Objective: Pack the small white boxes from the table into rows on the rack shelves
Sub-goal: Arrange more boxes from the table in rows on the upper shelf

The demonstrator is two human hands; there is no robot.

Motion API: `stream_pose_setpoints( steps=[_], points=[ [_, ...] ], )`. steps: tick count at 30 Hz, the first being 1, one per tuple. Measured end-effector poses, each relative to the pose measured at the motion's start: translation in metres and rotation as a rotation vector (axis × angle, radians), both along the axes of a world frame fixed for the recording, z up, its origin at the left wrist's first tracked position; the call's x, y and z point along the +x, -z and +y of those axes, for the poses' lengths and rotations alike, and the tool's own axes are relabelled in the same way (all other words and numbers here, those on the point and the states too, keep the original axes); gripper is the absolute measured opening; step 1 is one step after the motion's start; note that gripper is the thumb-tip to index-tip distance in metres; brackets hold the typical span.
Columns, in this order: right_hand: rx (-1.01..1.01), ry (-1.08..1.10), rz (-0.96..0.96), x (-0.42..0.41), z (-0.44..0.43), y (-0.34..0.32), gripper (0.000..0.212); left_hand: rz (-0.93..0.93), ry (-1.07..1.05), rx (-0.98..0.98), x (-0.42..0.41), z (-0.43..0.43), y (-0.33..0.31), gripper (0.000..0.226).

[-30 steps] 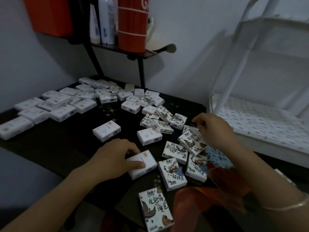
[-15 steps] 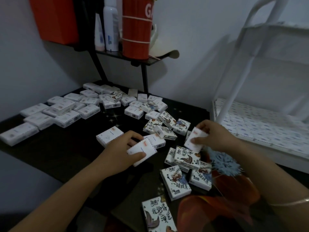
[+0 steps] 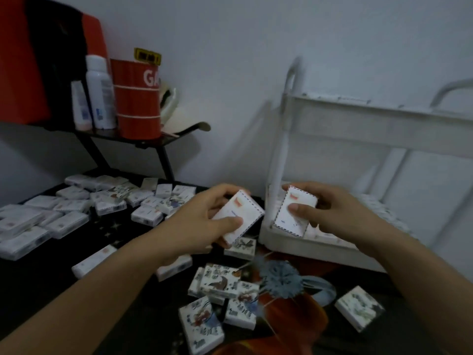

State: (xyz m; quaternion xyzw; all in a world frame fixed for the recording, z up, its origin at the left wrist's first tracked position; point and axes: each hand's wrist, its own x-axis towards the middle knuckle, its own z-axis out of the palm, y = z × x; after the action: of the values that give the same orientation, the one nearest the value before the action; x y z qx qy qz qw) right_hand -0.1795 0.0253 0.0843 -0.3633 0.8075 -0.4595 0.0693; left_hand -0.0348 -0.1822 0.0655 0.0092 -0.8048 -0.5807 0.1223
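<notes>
Hovering near the rack (image 3: 307, 243): my left hand (image 3: 199, 222) pinches one box (image 3: 239, 217), right hand (image 3: 335, 213) another; I judge most boxes (image 3: 64, 222) remain on table (image 3: 46, 285).

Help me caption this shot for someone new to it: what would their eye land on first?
First, the two hands mid-frame: the left hand grips one white box and the right hand grips a second box, both held above the dark table by the front corner of the white rack. Next, the scattered boxes across the table's left side, and the red canister on the black shelf at upper left.
</notes>
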Motion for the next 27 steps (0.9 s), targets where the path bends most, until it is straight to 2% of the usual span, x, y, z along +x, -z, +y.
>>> stream_pose_setpoints(
  steps=[5, 8, 12, 14, 16, 20, 24, 27],
  points=[
    [-0.079, 0.098, 0.072, -0.011, 0.057, -0.049, 0.031, 0.066, 0.182, 0.079, -0.047, 0.055, -0.062, 0.038],
    [-0.1, 0.139, 0.147, -0.023, 0.086, -0.079, 0.03, 0.118, 0.228, 0.103, -0.078, 0.087, -0.094, 0.024],
    [-0.134, 0.188, 0.253, -0.04, 0.11, -0.114, 0.028, 0.253, 0.118, -0.062, -0.121, 0.118, -0.137, 0.063],
    [-0.168, 0.215, 0.278, -0.049, 0.119, -0.131, 0.026, 0.276, 0.066, -0.085, -0.144, 0.127, -0.158, 0.068],
    [-0.201, 0.25, 0.311, -0.059, 0.126, -0.147, 0.025, 0.259, 0.094, -0.074, -0.164, 0.134, -0.179, 0.06],
    [-0.292, 0.357, 0.385, -0.089, 0.134, -0.167, 0.024, 0.254, 0.231, -0.085, -0.201, 0.137, -0.211, 0.025],
    [-0.226, 0.511, 0.453, -0.133, 0.132, -0.175, 0.031, 0.323, 0.028, -0.286, -0.249, 0.133, -0.228, 0.029],
    [-0.177, 0.562, 0.45, -0.162, 0.126, -0.176, 0.034, 0.339, -0.003, -0.391, -0.285, 0.13, -0.232, 0.02]
  ],
)
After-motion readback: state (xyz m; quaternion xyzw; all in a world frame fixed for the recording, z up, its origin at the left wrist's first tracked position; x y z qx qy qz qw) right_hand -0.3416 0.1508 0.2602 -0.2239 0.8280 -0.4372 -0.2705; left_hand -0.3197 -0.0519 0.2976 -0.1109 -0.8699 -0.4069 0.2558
